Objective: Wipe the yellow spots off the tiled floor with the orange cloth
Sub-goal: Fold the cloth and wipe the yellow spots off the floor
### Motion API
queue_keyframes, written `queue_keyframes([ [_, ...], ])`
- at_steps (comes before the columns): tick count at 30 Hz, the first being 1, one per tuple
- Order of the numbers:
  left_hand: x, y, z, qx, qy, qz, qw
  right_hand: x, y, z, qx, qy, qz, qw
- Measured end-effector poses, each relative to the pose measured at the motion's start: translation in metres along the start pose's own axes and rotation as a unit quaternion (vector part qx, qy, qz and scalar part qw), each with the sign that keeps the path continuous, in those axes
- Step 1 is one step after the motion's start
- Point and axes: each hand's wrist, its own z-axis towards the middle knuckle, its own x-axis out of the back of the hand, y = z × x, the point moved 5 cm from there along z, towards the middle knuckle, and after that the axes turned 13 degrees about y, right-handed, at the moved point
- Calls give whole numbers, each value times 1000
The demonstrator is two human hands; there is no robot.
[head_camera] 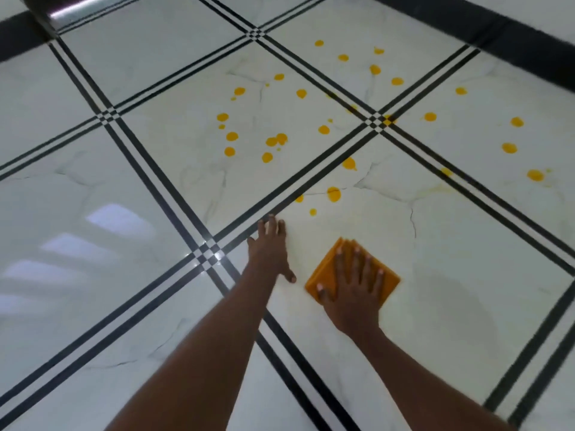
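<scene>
Head view: right hand (354, 293) flat on orange cloth (323, 275), left hand (270, 253) spread beside tile border, yellow spots (334, 194) ahead

Two hands (270, 253), one cloth (323, 275), roughly thirty-five spots (334, 194).

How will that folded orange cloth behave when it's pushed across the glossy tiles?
The folded orange cloth probably slides easily, since the tiled floor looks glossy. It is likely floppy: layered edges show, so the right hand pressing flat keeps it from bunching.

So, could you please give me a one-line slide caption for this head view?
Right hand presses the folded orange cloth flat on the tiled floor; left hand braces beside it, yellow spots ahead.
</scene>
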Motion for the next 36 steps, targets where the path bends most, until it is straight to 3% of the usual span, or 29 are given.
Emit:
queue_keyframes([
  [2,-1,-6,-8,-19,5,10,1000,3,5,-23,18,-39,-6,999],
  [5,-9,-17,-7,-25,27,14,999,7,-1,0,45,-35,5,998],
  [11,-26,-31,1,-49,69,-5,996,-33,-29,175,201,-33,21,979],
  [13,-27,-30,0,-44,53,-5,998,-37,-27,201,216,-35,4,976],
  [16,-11,-20,0,-16,12,13,1000,-28,-20,175,182,-27,14,983],
  [19,21,-10,9,-2,-32,-16,999,-14,-14,107,187,-70,11,980],
  [22,43,-19,23,46,26,-50,997,-8,-18,91,197,-82,15,977],
  [26,9,-56,36,41,66,-20,997,-34,-75,157,359,-32,22,932],
  [28,-8,-66,35,30,92,-46,994,-45,-95,207,385,-11,17,923],
  [32,-12,-64,30,33,104,-65,992,-40,-53,262,247,25,8,969],
  [36,-15,-67,28,39,105,-59,992,-22,-24,189,52,62,1,997],
])
